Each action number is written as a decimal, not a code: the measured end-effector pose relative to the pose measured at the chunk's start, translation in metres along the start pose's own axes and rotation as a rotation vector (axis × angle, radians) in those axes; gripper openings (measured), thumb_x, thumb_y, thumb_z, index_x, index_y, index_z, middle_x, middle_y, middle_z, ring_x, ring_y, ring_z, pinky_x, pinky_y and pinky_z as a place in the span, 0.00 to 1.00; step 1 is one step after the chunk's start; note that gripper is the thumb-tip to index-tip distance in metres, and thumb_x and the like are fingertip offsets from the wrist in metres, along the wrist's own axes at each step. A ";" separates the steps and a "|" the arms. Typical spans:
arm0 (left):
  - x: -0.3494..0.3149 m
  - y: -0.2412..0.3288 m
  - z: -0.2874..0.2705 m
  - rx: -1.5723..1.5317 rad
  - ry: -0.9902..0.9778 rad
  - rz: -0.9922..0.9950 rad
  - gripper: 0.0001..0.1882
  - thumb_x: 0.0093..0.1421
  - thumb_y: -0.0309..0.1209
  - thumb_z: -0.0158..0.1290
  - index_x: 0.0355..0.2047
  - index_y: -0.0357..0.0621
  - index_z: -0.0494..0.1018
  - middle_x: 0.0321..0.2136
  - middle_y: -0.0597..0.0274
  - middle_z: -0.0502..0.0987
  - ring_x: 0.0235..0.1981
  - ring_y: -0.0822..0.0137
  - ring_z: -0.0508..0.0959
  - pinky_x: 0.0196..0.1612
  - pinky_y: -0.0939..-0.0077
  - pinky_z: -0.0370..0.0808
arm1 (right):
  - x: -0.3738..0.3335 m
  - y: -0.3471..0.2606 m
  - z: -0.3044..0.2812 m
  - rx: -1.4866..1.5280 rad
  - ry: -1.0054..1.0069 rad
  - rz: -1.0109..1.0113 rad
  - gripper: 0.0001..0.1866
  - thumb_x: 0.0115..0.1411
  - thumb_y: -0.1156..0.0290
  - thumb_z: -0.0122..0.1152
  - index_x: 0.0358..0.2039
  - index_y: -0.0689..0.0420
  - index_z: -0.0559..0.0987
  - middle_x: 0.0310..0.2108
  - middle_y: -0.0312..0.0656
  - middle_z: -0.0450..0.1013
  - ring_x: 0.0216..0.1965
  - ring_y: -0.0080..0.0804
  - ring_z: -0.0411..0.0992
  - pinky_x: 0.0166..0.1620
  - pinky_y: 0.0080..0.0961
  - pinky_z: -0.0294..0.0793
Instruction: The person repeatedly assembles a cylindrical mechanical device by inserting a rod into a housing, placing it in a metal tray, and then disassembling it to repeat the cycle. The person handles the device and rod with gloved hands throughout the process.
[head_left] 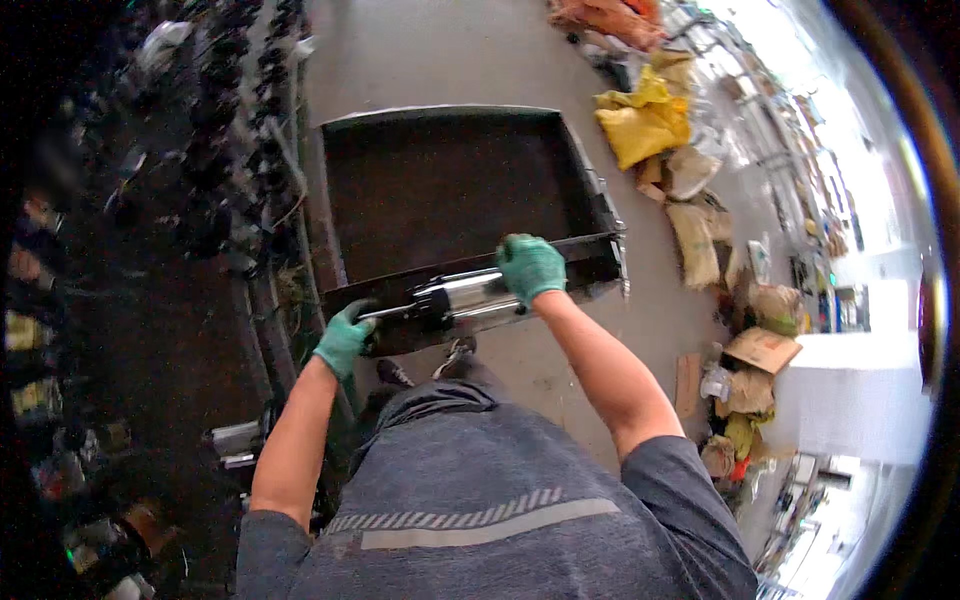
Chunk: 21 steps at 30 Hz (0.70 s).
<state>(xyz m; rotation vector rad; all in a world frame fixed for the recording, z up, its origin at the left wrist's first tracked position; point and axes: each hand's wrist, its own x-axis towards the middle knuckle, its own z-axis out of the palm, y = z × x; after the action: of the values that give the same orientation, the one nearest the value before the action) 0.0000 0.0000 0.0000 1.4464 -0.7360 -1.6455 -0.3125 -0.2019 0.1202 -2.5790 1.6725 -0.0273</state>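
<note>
A pneumatic cylinder [472,293] with a silver body, tie rods and a black end block lies across in front of me, over the near edge of a dark metal bin [330,210]. My right hand [530,268], in a green glove, is closed round the right end of its body. A thin bright rod sticks out to the left, and my left hand [343,340], also in a green glove, is closed round the rod's end. The glove hides the tip of the rod. The cylinder tilts slightly, its left end lower.
On the left runs a long dark rack [225,150] crowded with black parts. Another silver cylinder [236,438] lies by my left elbow. A yellow sack [645,120], tan sacks and a cardboard box [762,349] line the right side of the grey floor [430,50].
</note>
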 end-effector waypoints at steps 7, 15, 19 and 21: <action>-0.024 -0.003 -0.005 0.195 0.173 0.295 0.28 0.62 0.20 0.55 0.63 0.47 0.65 0.48 0.57 0.74 0.45 0.68 0.75 0.45 0.74 0.76 | -0.003 -0.026 0.004 0.000 0.020 -0.035 0.12 0.62 0.57 0.59 0.34 0.51 0.81 0.38 0.43 0.80 0.42 0.47 0.78 0.45 0.45 0.79; 0.000 0.002 -0.012 0.494 0.115 0.277 0.19 0.62 0.22 0.56 0.53 0.43 0.69 0.34 0.60 0.78 0.30 0.60 0.80 0.36 0.65 0.79 | 0.003 -0.013 0.006 -0.008 0.079 -0.037 0.12 0.62 0.57 0.58 0.31 0.51 0.81 0.35 0.43 0.79 0.39 0.48 0.78 0.43 0.45 0.79; -0.012 0.006 -0.004 0.732 0.285 0.271 0.19 0.63 0.26 0.60 0.54 0.40 0.71 0.45 0.52 0.81 0.42 0.61 0.82 0.45 0.66 0.79 | 0.002 -0.018 0.007 0.020 0.093 -0.034 0.13 0.62 0.56 0.58 0.31 0.52 0.81 0.35 0.43 0.80 0.39 0.48 0.78 0.42 0.45 0.79; -0.016 0.009 -0.006 0.488 0.207 0.319 0.19 0.63 0.27 0.61 0.54 0.43 0.73 0.48 0.53 0.82 0.49 0.60 0.81 0.47 0.65 0.79 | 0.003 -0.021 0.008 0.039 0.095 -0.052 0.13 0.63 0.56 0.58 0.31 0.52 0.81 0.35 0.43 0.80 0.39 0.49 0.78 0.43 0.45 0.79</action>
<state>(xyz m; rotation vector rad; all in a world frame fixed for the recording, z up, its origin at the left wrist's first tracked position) 0.0080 0.0096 0.0141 1.6942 -1.2338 -1.0965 -0.2915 -0.1956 0.1133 -2.6311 1.6170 -0.1864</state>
